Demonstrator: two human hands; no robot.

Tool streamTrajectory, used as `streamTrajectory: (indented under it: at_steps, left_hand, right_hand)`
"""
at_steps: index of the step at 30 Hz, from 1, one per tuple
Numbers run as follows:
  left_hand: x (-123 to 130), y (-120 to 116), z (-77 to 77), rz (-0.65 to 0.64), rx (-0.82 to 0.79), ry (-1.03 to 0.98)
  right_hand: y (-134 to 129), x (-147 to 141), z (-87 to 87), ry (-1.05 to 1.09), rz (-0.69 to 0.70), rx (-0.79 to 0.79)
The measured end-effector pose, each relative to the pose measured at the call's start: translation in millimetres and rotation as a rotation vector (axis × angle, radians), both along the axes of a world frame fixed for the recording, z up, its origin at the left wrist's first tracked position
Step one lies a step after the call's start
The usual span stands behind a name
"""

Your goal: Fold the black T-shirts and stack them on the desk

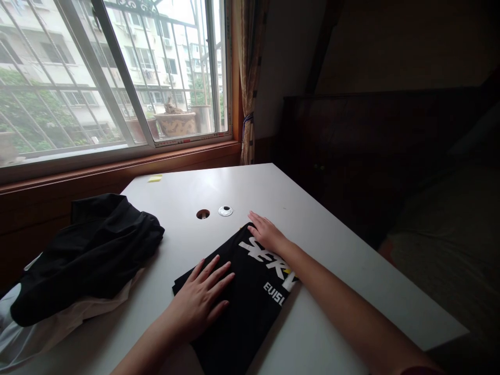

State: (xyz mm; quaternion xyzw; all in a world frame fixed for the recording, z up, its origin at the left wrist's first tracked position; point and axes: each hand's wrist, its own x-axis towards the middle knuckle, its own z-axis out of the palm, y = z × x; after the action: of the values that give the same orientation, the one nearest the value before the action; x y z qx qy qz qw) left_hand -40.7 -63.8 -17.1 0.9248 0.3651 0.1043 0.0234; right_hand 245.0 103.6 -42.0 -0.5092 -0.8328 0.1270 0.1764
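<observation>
A black garment with white printed lettering (pixel 250 307) lies folded flat on the white table (pixel 328 224). My left hand (pixel 201 297) rests flat on its left part, fingers spread and pointing away from me. Over the garment's far right corner lies my right hand (pixel 265 232), with its fingers stretched out and their tips reaching past the edge. Neither hand grips the cloth. My right forearm covers the end of the lettering.
A heap of black clothing (pixel 97 250) sits at the table's left, over pale cloth (pixel 86 312). Farther back are a cable hole (pixel 203 214), a round silver cover (pixel 225 211) and a yellow paper piece (pixel 155 178). A window and curtain (pixel 250 78) stand behind.
</observation>
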Motion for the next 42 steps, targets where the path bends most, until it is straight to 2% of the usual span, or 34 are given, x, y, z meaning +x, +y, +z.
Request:
streamTrajectory:
  at_steps: [4, 10, 14, 21, 25, 30, 34, 38, 40, 42]
  left_hand:
    - [-5.8, 2.8, -2.4, 0.028, 0.007, -0.033]
    - [-8.1, 5.0, -4.2, 0.03, 0.025, -0.045]
    - [-7.4, 4.6, -3.7, 0.046, 0.014, -0.028]
    - [-6.4, 6.5, -2.1, 0.082, 0.043, -0.107]
    - [-9.8, 8.5, 1.1, 0.099, 0.029, -0.122]
    - [-12.8, 5.4, 8.3, 0.078, -0.024, -0.152]
    - [-6.7, -3.6, 22.1, -0.034, -0.186, -0.21]
    - [6.0, -17.3, 40.0, -0.179, -0.417, -0.316]
    - [12.3, -23.5, 44.5, -0.261, -0.528, -0.371]
    - [16.5, -26.6, 42.7, -0.297, -0.593, -0.419]
  right_hand:
    - [-13.5, 20.3, 4.8, 0.107, -0.023, -0.068]
    - [-54.0, 62.5, 23.4, 0.345, -0.021, -0.199]
    - [-77.6, 84.9, 36.5, 0.215, -0.074, -0.358]
    - [-105.1, 105.9, 44.2, -0.039, -0.219, -0.455]
    - [-97.6, 112.4, 43.6, -0.054, -0.169, -0.531]
    - [-66.5, 116.0, 44.5, -0.031, -0.125, -0.527]
    - [-34.5, 106.8, 41.2, -0.027, -0.19, -0.362]
    - [-11.0, 78.1, 31.1, 0.023, -0.257, -0.178]
    - [-5.5, 59.5, 24.2, 0.071, -0.244, -0.119]
    - [-3.9, 42.1, 16.8, 0.118, -0.196, -0.075]
